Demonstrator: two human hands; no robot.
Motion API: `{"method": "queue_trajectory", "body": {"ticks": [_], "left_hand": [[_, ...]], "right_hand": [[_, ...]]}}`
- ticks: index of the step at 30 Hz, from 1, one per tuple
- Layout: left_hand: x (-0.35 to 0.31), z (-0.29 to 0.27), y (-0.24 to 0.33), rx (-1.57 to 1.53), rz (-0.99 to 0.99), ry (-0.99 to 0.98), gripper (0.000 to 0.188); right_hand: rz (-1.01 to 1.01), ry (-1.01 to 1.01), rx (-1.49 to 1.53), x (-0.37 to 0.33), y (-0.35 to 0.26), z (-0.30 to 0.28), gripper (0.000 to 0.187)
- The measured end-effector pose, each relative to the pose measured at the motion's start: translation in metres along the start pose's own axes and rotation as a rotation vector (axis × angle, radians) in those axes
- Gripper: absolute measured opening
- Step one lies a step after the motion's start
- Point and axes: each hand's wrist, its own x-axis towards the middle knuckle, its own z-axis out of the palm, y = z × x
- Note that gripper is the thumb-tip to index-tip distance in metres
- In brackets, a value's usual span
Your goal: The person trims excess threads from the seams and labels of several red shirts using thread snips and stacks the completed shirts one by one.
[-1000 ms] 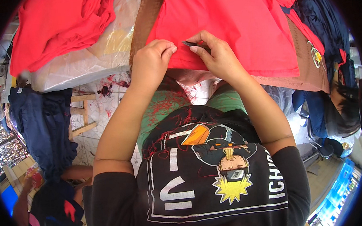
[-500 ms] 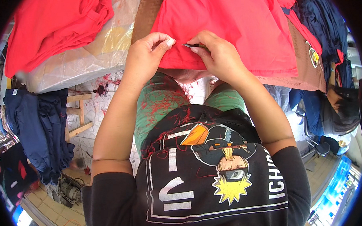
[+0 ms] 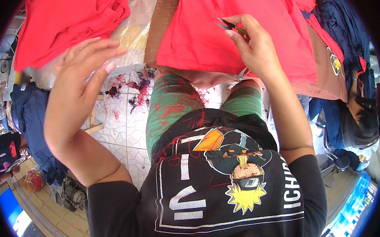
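Raised over the gap between the work surfaces, my left hand (image 3: 84, 66) is open and holds nothing, its fingers stretched toward the pile of red garments (image 3: 71, 26) on the left. My right hand (image 3: 254, 40) is closed round a small pair of thread snips (image 3: 231, 25), whose two dark pointed blades stand apart and point left. Beneath the snips a red garment (image 3: 194, 45) lies spread over my lap and the brown cloth-covered surface, its lower hem toward me.
Clear plastic sheeting (image 3: 139, 20) covers the left surface. Red thread scraps cling to my green shorts (image 3: 167, 102); red and dark scraps lie on the tiled floor (image 3: 128, 121). Navy garments hang left (image 3: 33, 122) and right (image 3: 340, 25). A motor (image 3: 76, 195) sits at lower left.
My left hand has let go of the red garment and swung left, its fingers opening. My right hand has lifted the snips off the cloth, moving up and to the right.
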Motion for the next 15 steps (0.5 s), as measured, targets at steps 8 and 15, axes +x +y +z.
{"method": "queue_trajectory", "body": {"ticks": [8,15], "left_hand": [[0.036,0.143,0.017,-0.089,0.008,0.339,0.035],[0.064,0.133,0.021,-0.218,0.008,0.852,0.027]], "right_hand": [[-0.044,-0.094,-0.022,-0.03,-0.013,-0.002,0.034],[-0.04,0.039,-0.325,-0.051,0.023,-0.017,0.027]]}}
